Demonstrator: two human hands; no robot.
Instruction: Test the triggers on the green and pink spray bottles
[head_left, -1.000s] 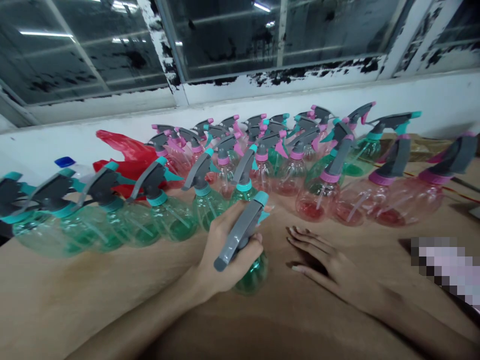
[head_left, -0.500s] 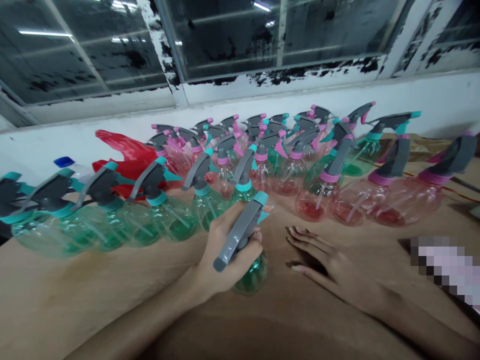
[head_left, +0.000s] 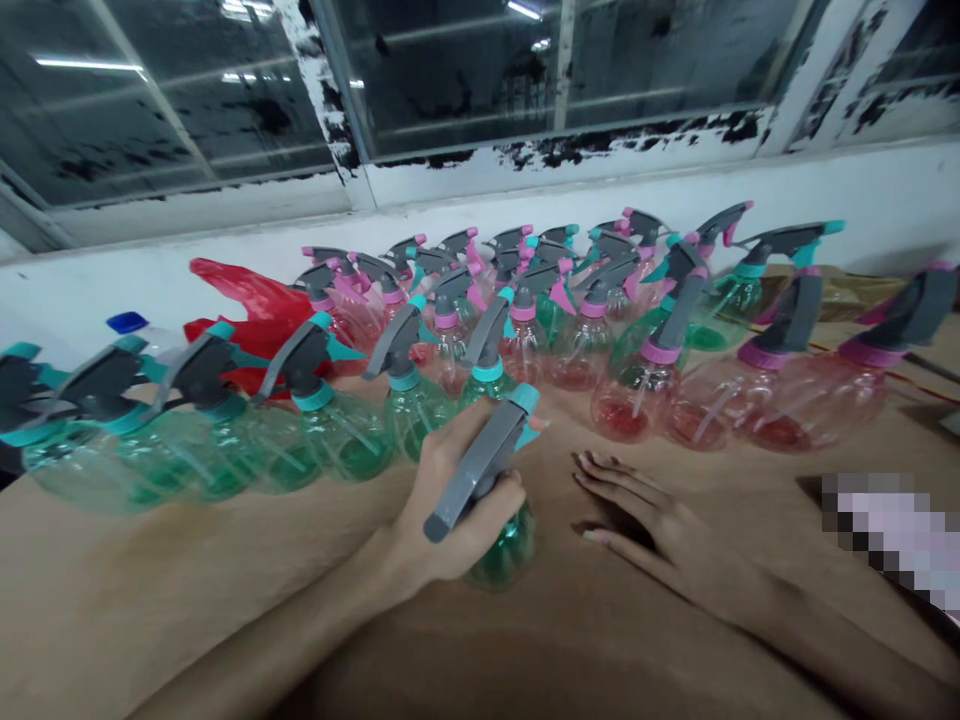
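My left hand [head_left: 450, 500] is wrapped around the neck of a green spray bottle [head_left: 504, 555], just below its grey trigger head with a teal nozzle. The bottle stands on the wooden table, and my fingers cover its collar. My right hand [head_left: 649, 515] lies palm down on the tabletop, fingers stretched out and holding nothing, a little to the right of that bottle. Right behind the held bottle is another green spray bottle [head_left: 487, 385] with a teal collar. Beyond my right fingertips stands a pink spray bottle [head_left: 634, 400] with some reddish tint at its base.
Several green spray bottles [head_left: 352, 440] form a row to the left. Several pink ones [head_left: 780, 410] stand at the right, with more crowded behind. A red plastic bag [head_left: 251, 295] and a blue-capped bottle [head_left: 127, 323] sit near the wall. A blurred-out object [head_left: 900, 530] lies at the right.
Almost nothing differs. My left hand stays around the green spray bottle, whose trigger head has shifted only very slightly. My right hand rests in the same place.
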